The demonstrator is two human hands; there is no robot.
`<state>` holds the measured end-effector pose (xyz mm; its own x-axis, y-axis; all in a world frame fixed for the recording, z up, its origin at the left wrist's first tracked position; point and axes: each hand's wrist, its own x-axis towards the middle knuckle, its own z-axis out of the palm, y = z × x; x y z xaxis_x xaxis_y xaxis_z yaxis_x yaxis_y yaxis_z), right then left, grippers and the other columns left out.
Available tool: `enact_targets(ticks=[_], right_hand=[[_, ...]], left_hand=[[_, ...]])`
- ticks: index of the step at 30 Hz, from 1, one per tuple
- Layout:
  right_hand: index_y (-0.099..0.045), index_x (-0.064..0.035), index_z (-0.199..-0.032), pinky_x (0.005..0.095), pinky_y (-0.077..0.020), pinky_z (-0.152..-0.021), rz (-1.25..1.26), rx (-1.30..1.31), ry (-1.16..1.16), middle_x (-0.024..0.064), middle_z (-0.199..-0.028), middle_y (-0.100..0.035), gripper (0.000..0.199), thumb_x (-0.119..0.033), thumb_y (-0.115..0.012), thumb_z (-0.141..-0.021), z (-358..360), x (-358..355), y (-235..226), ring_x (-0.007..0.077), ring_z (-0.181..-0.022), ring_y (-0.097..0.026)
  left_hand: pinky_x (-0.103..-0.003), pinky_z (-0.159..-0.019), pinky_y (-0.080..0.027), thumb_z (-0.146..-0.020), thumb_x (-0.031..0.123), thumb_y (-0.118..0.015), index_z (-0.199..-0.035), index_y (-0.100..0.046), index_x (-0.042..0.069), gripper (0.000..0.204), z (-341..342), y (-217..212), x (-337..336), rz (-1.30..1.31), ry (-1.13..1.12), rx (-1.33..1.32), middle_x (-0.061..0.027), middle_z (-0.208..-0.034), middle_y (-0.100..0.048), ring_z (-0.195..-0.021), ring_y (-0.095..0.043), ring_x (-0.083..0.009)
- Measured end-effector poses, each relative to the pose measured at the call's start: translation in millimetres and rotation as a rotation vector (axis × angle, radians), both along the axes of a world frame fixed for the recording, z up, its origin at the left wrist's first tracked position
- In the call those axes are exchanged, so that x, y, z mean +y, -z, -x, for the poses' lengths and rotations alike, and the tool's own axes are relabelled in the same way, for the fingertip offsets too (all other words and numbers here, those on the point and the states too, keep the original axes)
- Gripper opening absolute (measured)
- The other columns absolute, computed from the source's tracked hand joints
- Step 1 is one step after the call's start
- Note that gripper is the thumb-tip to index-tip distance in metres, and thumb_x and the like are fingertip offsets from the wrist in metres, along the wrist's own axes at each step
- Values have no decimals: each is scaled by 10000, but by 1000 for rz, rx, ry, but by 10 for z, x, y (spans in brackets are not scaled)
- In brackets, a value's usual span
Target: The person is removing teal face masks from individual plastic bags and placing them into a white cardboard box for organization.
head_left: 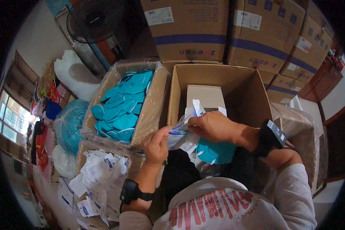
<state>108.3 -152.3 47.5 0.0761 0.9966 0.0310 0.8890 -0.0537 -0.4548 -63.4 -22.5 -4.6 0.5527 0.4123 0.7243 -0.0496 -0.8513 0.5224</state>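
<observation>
A clear plastic bag with blue and white print (177, 132) is stretched between my two hands above my lap. My left hand (156, 146) pinches its left edge between thumb and fingers. The other edge is gripped by my right hand (214, 126), whose curled fingers partly hide the bag. Just below the right hand lies a teal face mask (217, 152) with small white tabs on its lower edge. Whether the mask touches the bag, I cannot tell. Ahead stands an open cardboard box (258, 90), with a plain smaller carton (206, 92) inside.
Left of the open box, a plastic-lined carton (157, 105) holds a heap of teal masks (128, 99). Nearer, printed plastic bags (103, 168) fill another box. Tall sealed cartons (189, 28) are stacked behind, and a black fan (95, 19) stands at the back left.
</observation>
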Motion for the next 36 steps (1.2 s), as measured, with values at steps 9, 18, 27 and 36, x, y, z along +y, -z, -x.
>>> enact_targets(ticks=[9,18,27,36], right_hand=[[-554,-87,-970,433,-454,-651,67,391,-98,150,-821,-609,243,-290,-502,-846,-20,46,215,357,-743,-586],[-578,-76,-885,426,-458,-657,142,131,-53,145,-787,-612,246,-308,-517,-833,50,72,96,339,-740,-596],[-577,-93,-819,421,-467,-604,-156,-76,-55,128,-736,-605,119,-189,-512,-795,63,57,142,336,-689,-593],[-447,-15,-1213,287,-397,-888,-820,894,623,82,-1163,-513,378,-228,-444,-901,-1576,-397,60,159,-1034,-502]], left_hand=[[-356,-585,-470,-823,103,-549,-903,-624,52,121,-2,17,-28,24,-28,0,-135,-773,-630,-672,-610,-302],[-351,-604,-485,-819,103,-554,-904,-620,56,118,4,37,-69,18,21,50,-130,-784,-638,-695,-620,-295],[-314,-579,-465,-857,145,-510,-909,-605,27,161,63,160,-2,208,-225,84,-122,-733,-613,-635,-594,-235],[-404,-797,-405,-907,294,-397,-956,-550,-41,371,2044,652,1350,-52,-1003,262,-189,-917,-583,-883,-541,-328]])
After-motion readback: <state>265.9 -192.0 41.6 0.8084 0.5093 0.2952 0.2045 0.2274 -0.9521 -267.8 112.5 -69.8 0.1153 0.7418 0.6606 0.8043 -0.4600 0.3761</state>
